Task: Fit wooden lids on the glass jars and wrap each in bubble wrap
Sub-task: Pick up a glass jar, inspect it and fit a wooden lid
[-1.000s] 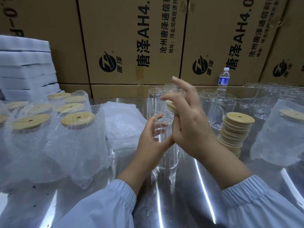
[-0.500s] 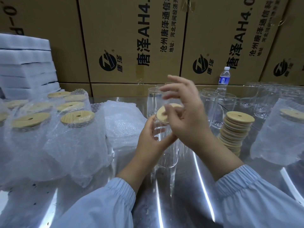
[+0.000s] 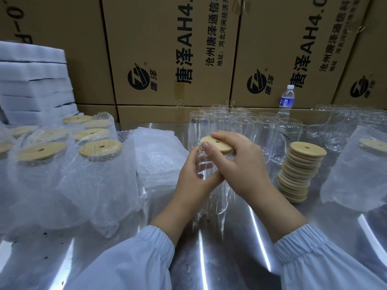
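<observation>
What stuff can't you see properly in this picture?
- Head view: whether the wooden lid is seated all round; the right hand covers its near edge.
- The held glass jar: its middle is hidden behind the left hand.
- Water bottle label: too small to read.
- Wrapped jar at far right: cut off by the frame edge.

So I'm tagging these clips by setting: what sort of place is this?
Most likely a packing station in a warehouse: stacked shipping cartons behind a metal table, rows of empty glass jars, and a stack of wooden lids.
</observation>
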